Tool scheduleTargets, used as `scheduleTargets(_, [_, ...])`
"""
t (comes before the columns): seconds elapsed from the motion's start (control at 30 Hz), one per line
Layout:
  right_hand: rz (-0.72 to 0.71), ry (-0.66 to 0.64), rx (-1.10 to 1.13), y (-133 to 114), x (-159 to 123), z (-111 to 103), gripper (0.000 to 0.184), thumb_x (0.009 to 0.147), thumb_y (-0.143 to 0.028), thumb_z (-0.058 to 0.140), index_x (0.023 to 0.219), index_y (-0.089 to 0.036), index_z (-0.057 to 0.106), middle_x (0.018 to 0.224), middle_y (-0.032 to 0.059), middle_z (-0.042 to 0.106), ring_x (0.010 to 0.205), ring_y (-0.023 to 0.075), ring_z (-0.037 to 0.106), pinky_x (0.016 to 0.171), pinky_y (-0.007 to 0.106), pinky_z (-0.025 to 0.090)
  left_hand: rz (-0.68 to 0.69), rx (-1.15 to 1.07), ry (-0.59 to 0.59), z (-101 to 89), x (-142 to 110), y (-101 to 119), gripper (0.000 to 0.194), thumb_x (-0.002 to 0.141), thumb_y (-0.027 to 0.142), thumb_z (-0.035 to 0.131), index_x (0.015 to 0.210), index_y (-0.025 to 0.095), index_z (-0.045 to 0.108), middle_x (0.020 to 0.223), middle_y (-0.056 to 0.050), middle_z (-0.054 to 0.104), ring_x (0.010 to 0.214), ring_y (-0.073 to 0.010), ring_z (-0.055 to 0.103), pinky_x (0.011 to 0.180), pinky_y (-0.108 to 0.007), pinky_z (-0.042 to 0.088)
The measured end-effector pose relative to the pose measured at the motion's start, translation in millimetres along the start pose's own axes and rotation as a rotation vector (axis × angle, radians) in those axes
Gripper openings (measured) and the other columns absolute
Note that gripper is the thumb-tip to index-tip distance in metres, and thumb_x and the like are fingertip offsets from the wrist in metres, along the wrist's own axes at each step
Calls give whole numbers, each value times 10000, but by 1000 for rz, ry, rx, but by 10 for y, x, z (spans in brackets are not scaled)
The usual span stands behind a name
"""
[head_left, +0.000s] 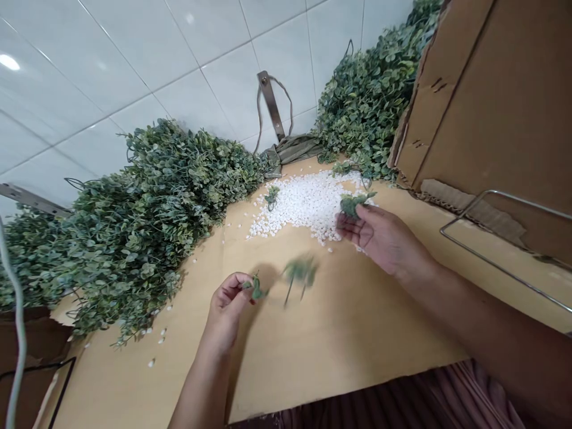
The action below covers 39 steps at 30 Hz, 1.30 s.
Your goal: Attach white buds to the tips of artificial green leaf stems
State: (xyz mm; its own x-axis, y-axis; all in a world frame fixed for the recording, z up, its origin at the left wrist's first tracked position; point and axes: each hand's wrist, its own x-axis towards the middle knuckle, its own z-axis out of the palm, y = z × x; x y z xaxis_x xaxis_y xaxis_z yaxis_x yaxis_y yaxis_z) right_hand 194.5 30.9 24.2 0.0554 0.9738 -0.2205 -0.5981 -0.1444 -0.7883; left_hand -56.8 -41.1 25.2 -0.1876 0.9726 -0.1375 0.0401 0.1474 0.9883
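Between the thumb and fingers of my left hand (230,304) is a small green artificial leaf sprig (254,288), low over the table. My right hand (379,235) pinches another leafy sprig (351,205) at the near right side of a heap of small white beads (304,199). A third green sprig (301,271), smeared by motion, is between my two hands; whether it touches the table I cannot tell. One more small sprig (271,196) lies on the left part of the white heap.
Piles of artificial greenery stand at the left (152,208) and back right (366,95) of the tan table (339,345). A cardboard box (496,107) and a bent metal wire (500,244) are on the right. A grey cloth (297,148) lies below a metal wall bracket (270,104).
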Motion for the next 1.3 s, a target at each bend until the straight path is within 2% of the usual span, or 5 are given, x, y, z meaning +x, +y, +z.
scheduleTargets(0.17, [-76, 54, 57, -178, 21, -118, 75, 797, -184, 524, 723, -193, 536, 664, 2, 571, 637, 114, 566, 705, 294, 534, -48, -2, 77, -75, -5, 17, 142, 525, 242, 674, 595, 159, 583, 549, 29, 534, 490, -76, 466, 487, -195, 385])
scheduleTargets(0.43, [-11, -391, -572, -108, -197, -70, 160, 649, -243, 616, 746, -181, 505, 531, -24, 537, 489, 114, 496, 485, 244, 403, 125, 452, 229, -214, 319, -58, 292, 564, 266, 625, 812, 192, 489, 529, 50, 512, 488, -130, 504, 503, -249, 390])
scheduleTargets(0.63, [-129, -517, -949, 49, -249, -119, 157, 658, -153, 542, 808, -170, 585, 669, -14, 530, 579, 100, 461, 536, 220, 366, 550, 912, 489, -181, 390, 166, 265, 658, 205, 531, 911, 177, 605, 949, -95, 548, 808, -202, 526, 626, -307, 438])
scheduleTargets(0.93, [90, -563, -621, 109, -245, -21, 180, 650, -141, 486, 823, -188, 504, 613, -29, 526, 548, 102, 499, 511, 232, 448, 355, 399, -271, 738, 184, 151, 189, 705, 251, 612, 862, 172, 681, 825, -60, 640, 646, -126, 549, 594, -242, 444])
scheduleTargets(1.3, [79, -510, -572, 227, -173, -17, 223, 665, -299, 678, 752, -162, 524, 648, -30, 507, 581, 90, 499, 523, 224, 469, 137, 51, -231, 881, 327, -17, 77, 617, 195, 701, 667, 150, 664, 647, -16, 645, 607, -107, 548, 613, -227, 444])
